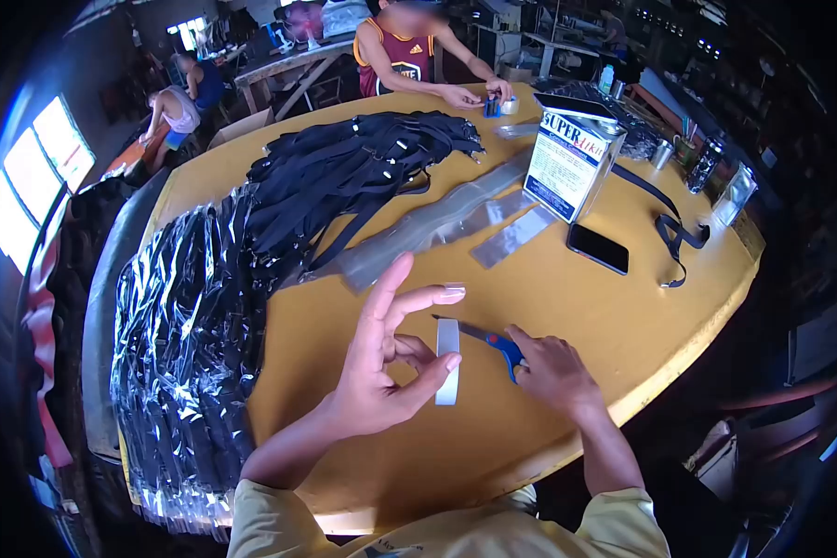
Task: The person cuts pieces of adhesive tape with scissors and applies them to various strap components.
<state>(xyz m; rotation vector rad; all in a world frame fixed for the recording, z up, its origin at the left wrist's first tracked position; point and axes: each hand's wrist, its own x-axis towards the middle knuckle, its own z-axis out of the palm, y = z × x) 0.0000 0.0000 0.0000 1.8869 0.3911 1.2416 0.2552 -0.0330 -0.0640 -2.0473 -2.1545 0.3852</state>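
Note:
My left hand (386,367) is raised over the yellow table, holding a roll of tape (447,363) edge-on between thumb and curled fingers. Its index finger points up, and a small clear piece (454,290) sits on another fingertip. In my right hand (553,372) are blue-handled scissors (504,349), their dark blades pointing left toward the roll. Whether the blades touch the roll is hard to tell.
Plastic-wrapped black straps (181,372) lie at the left, loose black straps (353,177) behind. Clear plastic strips (437,223), a tin can (567,167) and a phone (598,249) lie ahead. A person (409,56) works across the yellow table (344,474).

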